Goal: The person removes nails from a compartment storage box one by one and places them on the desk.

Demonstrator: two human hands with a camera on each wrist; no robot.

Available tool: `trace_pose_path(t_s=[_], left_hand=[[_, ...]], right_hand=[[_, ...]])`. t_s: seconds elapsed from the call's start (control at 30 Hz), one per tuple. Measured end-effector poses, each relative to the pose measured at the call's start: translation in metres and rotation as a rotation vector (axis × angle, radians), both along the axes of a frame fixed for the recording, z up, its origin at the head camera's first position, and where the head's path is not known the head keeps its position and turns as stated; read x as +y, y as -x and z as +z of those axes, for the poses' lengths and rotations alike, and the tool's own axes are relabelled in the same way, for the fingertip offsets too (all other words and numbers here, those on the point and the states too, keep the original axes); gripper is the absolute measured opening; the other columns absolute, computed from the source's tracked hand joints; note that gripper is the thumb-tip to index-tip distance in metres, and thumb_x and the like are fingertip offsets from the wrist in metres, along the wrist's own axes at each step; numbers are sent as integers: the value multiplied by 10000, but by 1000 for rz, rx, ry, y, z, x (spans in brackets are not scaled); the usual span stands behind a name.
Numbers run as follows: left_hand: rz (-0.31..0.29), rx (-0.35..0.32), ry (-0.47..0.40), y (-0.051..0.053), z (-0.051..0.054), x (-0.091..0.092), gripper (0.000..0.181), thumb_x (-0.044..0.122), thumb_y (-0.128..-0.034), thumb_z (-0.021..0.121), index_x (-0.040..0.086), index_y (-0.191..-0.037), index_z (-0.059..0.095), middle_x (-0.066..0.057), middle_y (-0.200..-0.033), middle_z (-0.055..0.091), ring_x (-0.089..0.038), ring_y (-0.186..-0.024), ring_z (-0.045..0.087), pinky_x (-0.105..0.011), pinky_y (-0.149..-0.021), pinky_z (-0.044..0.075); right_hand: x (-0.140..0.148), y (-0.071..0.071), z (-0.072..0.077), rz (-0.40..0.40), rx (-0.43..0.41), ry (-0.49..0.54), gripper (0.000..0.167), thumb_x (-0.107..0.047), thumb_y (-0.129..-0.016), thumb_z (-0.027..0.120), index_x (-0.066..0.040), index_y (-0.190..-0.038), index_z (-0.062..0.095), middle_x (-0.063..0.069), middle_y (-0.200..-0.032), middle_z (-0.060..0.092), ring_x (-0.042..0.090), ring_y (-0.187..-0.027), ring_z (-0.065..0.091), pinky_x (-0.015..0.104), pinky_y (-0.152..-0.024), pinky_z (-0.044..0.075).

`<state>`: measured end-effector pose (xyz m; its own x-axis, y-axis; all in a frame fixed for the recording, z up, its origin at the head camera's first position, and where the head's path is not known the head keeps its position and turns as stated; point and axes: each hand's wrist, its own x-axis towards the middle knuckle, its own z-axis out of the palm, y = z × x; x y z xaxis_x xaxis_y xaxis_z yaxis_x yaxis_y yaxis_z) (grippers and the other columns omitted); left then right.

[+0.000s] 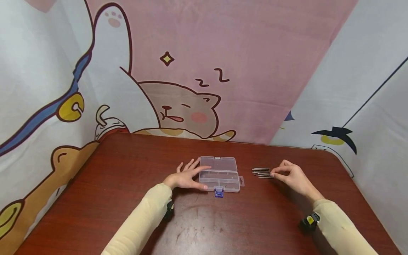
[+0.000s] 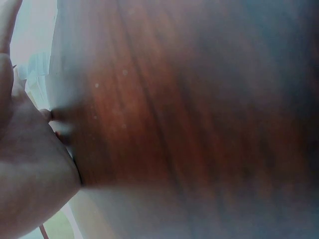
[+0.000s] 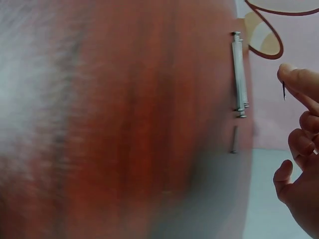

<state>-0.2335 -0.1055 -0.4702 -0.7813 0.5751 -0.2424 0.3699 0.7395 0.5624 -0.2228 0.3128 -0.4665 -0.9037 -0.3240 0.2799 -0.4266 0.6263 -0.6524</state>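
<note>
A clear plastic compartment box (image 1: 220,175) lies with its lid folded back and a blue latch (image 1: 219,193) at its front. My left hand (image 1: 186,178) rests against the box's left side with its fingers spread and straight. On the table to the right of the box lies a small group of silvery nails (image 1: 260,170), also seen in the right wrist view as nails (image 3: 239,74) with flat heads. My right hand (image 1: 290,174) is just right of them. Between its thumb and a finger it pinches a thin, pointed nail (image 3: 284,90), mostly hidden by the fingertips.
The reddish-brown wooden table (image 1: 127,198) has a rounded far edge. Behind it hangs a cloth (image 1: 255,71) printed with cartoon animals. A clear hanging tab (image 1: 242,181) sticks out from the box's right side.
</note>
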Motion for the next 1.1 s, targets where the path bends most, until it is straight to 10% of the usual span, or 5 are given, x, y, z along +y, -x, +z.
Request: trace_pose_path(t_s=[1.1], left_hand=[[1, -9, 2, 0, 3, 1, 790, 579, -832, 660, 381, -1508, 303, -54, -1615, -33, -305, -1455, -54, -601, -1067, -50]], right_hand=[[18, -2, -13, -169, 11, -158, 79, -159, -825, 785, -102, -878, 771, -28, -802, 565, 176, -773, 500, 280, -665, 383]])
